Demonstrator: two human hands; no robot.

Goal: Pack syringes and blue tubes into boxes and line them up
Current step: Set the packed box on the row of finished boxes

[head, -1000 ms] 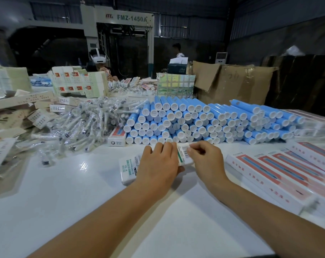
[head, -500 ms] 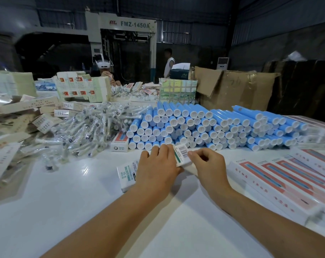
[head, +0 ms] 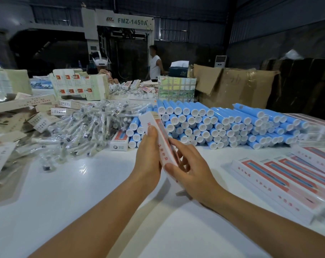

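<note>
Several packed boxes [head: 280, 180] are already lying side by side on the white table [head: 83, 211] at our right, so we are judging the job as well started but far from finished. We are holding one more box [head: 159, 138] tilted up off the table in front of us: our left hand [head: 148, 161] is curling its fingers round the box's left side with the thumb along its face, and our right hand [head: 191, 172] is gripping its lower end with thumb and bent fingers. Behind it, a large stack of blue tubes [head: 223, 125] is lying with white caps toward us, and a heap of wrapped syringes [head: 87, 131] is spreading to the left. Both piles are looking big, so we are guessing many boxes remain to fill. Flat carton blanks [head: 22, 104] are waiting at far left.

We are unable to tell whether the held box is filled or closed, since our hands are covering its lower end. The row of boxes is running out of the picture at right, so we cannot count it.
</note>
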